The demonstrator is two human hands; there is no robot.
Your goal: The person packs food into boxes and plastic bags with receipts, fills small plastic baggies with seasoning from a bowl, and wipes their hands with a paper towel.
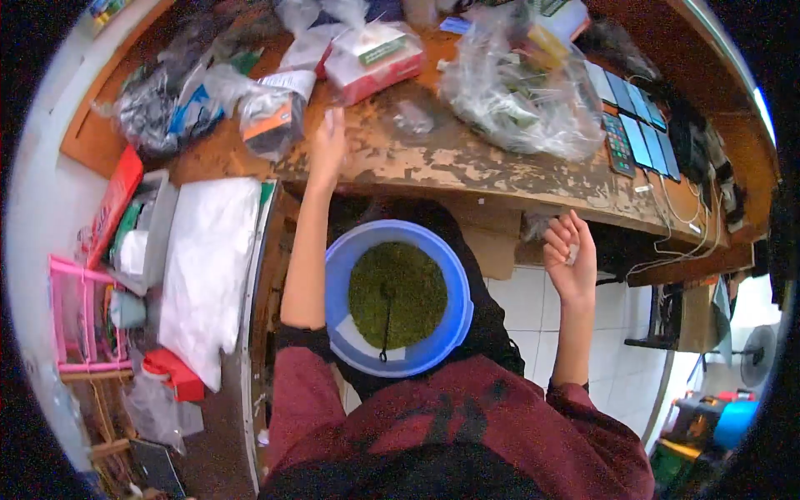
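Note:
My left hand (327,150) is raised over the front edge of the worn wooden desk (383,160), beside a clear bag with an orange label (271,121). Its fingers are smeared by motion, so their grip is unclear. My right hand (572,250) hangs in the air in front of the desk on the right, palm up with curled fingers; a small pale thing shows in it, too small to name. Between my arms, a blue bucket (461,312) rests at my lap, holding green granular or leafy material (408,283) and a thin dark handle (386,329).
A red and white package (379,67) and a big clear plastic bag (525,100) lie on the desk. Several phones (637,142) with cables are at the right. White plastic sheeting (208,267) and a pink rack (87,317) stand left. A fan (757,357) is far right.

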